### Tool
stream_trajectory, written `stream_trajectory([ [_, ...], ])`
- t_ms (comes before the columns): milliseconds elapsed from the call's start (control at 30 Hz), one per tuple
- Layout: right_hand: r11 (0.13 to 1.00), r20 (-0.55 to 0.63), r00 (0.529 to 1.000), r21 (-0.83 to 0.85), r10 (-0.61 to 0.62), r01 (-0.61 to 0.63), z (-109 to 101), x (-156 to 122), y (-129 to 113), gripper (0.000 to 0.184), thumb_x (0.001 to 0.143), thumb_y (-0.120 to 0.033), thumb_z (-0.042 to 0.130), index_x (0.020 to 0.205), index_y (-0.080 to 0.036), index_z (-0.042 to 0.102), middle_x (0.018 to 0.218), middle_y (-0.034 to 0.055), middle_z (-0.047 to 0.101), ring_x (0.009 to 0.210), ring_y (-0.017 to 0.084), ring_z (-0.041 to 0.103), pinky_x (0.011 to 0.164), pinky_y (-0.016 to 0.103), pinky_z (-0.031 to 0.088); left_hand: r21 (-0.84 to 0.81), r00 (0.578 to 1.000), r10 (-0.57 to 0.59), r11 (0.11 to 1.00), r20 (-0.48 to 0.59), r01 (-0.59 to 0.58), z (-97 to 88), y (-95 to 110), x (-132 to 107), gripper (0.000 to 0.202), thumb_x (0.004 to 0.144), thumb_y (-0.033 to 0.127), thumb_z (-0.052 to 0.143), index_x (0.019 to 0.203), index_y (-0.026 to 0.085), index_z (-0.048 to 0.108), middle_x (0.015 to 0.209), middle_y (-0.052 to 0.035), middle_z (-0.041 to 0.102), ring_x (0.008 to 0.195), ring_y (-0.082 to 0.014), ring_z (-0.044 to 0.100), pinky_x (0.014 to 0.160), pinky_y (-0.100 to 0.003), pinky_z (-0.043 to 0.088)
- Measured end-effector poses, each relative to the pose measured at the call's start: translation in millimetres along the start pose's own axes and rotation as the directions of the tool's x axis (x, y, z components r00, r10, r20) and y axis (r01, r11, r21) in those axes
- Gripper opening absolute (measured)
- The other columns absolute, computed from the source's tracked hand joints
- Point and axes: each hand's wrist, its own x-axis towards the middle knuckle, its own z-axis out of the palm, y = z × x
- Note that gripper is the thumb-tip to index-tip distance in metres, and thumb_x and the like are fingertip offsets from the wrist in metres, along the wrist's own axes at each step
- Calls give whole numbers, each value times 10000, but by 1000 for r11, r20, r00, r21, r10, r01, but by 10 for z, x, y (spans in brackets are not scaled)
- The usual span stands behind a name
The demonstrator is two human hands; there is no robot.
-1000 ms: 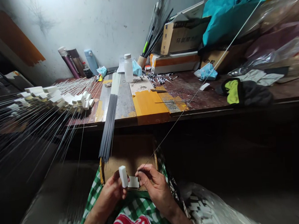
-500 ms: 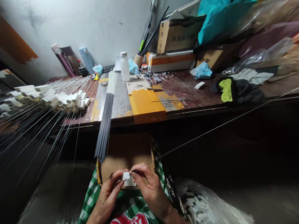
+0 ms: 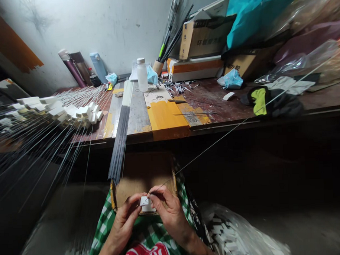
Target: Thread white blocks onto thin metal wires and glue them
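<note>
My left hand (image 3: 127, 212) pinches a small white block (image 3: 144, 201) with a dark hole in its face. Close beside it, my right hand (image 3: 168, 207) is closed on a long thin rod (image 3: 206, 147), dark near the fingers and pale further out. The rod slants up to the right, and its near end is at the block's face; I cannot tell whether it is in the hole. Under the hands, another white piece (image 3: 148, 207) lies at the near side of an open cardboard box (image 3: 133, 187) on the lap.
Left on the bench, many white blocks (image 3: 56, 111) with rods jut past the edge. A bundle of dark-tipped rods (image 3: 121, 133) overhangs the bench front. A plastic bag of white blocks (image 3: 229, 233) stands low right. A white bottle (image 3: 142, 74) and cardboard boxes (image 3: 203, 37) are behind.
The rod's far end has swung upward, so it slants more steeply now. Both hands stay nearly in place, with the block turned slightly.
</note>
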Motion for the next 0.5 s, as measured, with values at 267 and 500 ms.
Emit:
stream_trajectory([
  [267, 999, 4, 999, -14, 50, -50, -3, 15, -2, 145, 939, -323, 495, 1009, -219, 569, 790, -8, 597, 662, 112, 576, 637, 219, 490, 1, 1000, -18, 1000, -7, 18, -16, -29, -38, 298, 891, 339, 596, 1180, 269, 619, 1230, -35, 643, 1155, -234, 578, 1000, -313, 474],
  [500, 974, 95, 995, -219, -30, 51, -63, 58, -62, 107, 927, -221, 495, 926, -212, 602, 874, 18, 610, 803, 140, 588, 731, 245, 465, 199, 1000, 23, 980, -17, -19, -66, -149, -59, 314, 900, 333, 575, 1203, 252, 596, 1219, -49, 635, 1125, -228, 584, 967, -280, 472],
])
